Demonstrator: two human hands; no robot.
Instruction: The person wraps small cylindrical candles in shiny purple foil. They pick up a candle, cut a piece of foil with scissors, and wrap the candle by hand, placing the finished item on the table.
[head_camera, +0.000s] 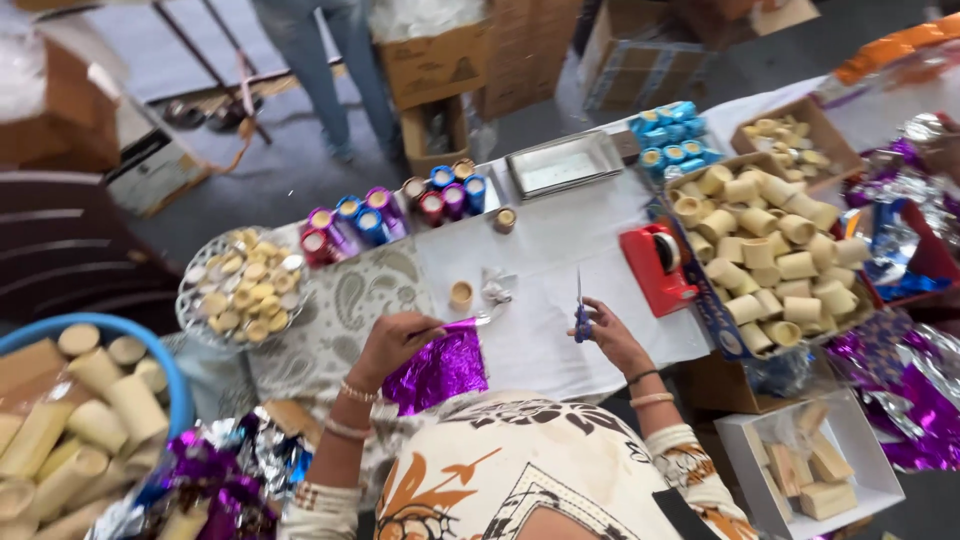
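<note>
Purple foil sheet (437, 370): light, crinkly, tears easily; my left grip (395, 342) pinches its top edge, right grip (610, 335) clenches scissors (580, 310)

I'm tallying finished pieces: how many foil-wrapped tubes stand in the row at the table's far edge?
8, as far as shows: four foil-wrapped tubes grouped at the left of the row and four to their right, near the metal tray. Separate blue ones sit further right.

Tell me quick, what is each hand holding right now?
Left hand: closed, pinching a shiny purple foil sheet.
Right hand: closed around small blue-handled scissors, blades pointing up.
</note>
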